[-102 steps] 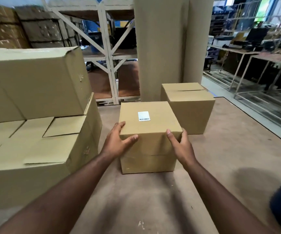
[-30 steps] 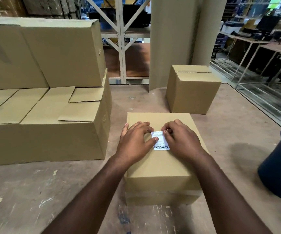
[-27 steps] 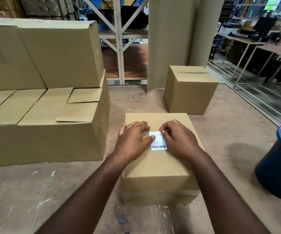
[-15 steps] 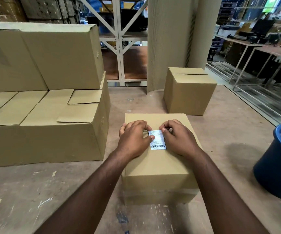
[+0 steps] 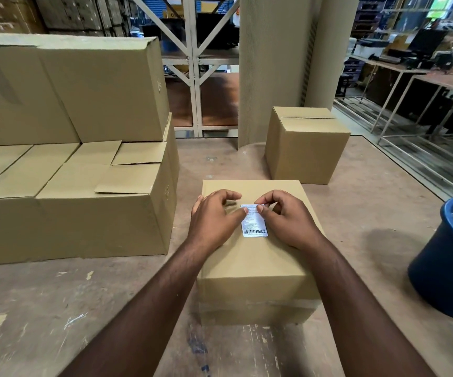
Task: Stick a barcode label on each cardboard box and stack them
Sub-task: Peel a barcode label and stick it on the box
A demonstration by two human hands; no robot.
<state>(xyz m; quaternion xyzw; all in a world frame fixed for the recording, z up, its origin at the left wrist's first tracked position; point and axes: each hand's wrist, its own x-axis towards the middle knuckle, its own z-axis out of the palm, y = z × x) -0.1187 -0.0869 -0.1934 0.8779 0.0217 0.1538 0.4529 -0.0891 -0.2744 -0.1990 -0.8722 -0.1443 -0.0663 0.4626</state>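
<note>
Looking down from the head view: small cardboard box (image 5: 255,257) sits on the counter (image 5: 84,308) right in front of the person, top face up. White barcode label (image 5: 254,221) lies on that top face, near its middle, barcode strip at the near edge, printed text above it.

Left hand (image 5: 214,219) rests on the box top just left of the label, fingers curled, thumb tip touching the label's left edge near the upper corner. Grip there is a press on the label, nothing lifted. Right hand (image 5: 287,221) sits just right of the label, thumb and forefinger pinching the label's top right corner; whether that corner is stuck down or raised, cannot tell. Both forearms reach in from the bottom of the frame.

Second small box (image 5: 305,148) stands farther back on the counter, right of centre, flaps closed, well apart from the near one. Stack of larger boxes (image 5: 70,159) fills the left: a low row on the counter and one big box on top at the back. Tall corrugated cardboard roll (image 5: 274,63) stands upright behind the second box. Blue bucket (image 5: 448,262) at the right edge, partly cut off. Metal racking (image 5: 192,63) and workbenches behind.
</note>
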